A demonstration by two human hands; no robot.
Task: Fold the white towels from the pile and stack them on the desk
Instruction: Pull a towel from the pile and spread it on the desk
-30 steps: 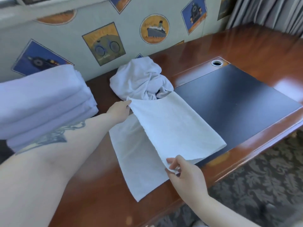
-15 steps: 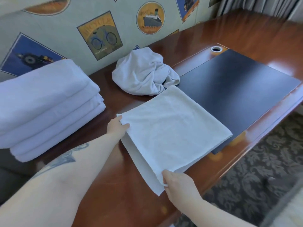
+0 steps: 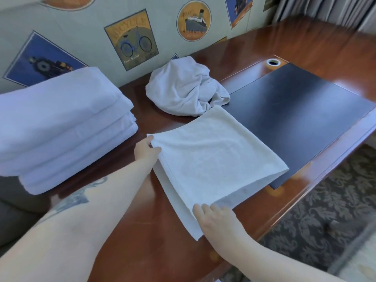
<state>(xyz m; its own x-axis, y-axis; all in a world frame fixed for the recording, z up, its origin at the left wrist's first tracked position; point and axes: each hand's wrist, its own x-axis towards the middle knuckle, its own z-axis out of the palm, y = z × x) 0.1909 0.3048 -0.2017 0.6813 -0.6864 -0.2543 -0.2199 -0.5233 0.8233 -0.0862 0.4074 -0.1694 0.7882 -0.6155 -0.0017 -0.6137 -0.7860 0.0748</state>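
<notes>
Towel (image 3: 213, 159), folded once, lies on the desk (image 3: 142, 241) between the folded stack (image 3: 61, 127) at left and the crumpled pile (image 3: 183, 88) beyond; left hand (image 3: 145, 150) pinches its far-left corner, right hand (image 3: 215, 218) rests curled fingers on its near corner, so uneven release would likely skew the layers.

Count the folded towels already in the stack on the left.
4, as far as the layers show: one on top of another in the stack at the desk's left end, by the wall. The stack's left side is cut off, so a thin layer may be missed.
</notes>
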